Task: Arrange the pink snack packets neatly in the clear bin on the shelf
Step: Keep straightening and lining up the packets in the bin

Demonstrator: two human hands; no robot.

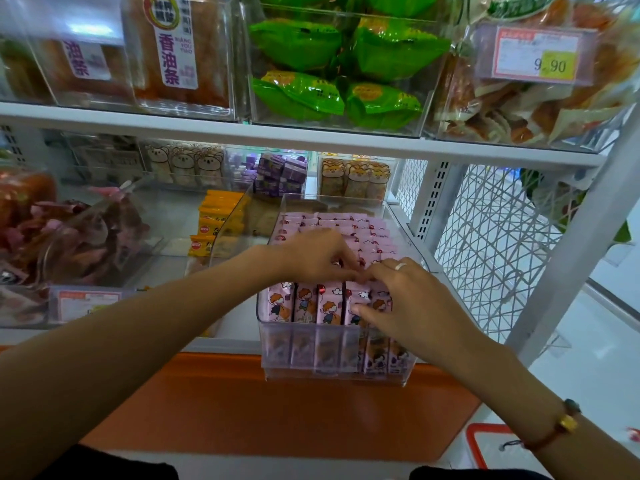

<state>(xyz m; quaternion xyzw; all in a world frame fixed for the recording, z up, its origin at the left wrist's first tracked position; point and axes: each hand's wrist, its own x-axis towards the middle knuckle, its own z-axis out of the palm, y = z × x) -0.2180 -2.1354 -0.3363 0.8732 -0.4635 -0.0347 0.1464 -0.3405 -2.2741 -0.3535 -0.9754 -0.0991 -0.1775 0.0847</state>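
A clear bin [332, 355] juts out from the lower shelf, full of pink snack packets [304, 304] with a cartoon child on them. The packets stand upright in rows, front to back. My left hand [318, 254] reaches over the front row and its fingertips pinch the top edges of the packets near the middle. My right hand [405, 299], with a ring on one finger, lies over the front right packets, thumb against a packet's face and fingers curled on the tops. The packets under both hands are partly hidden.
Orange packets [214, 223] lie in the bin to the left, and a bin of dark wrapped snacks [69, 233] stands further left. Green packets [332, 67] fill a bin on the shelf above. A white mesh panel [491, 244] closes the right side. An orange ledge [277, 407] runs below.
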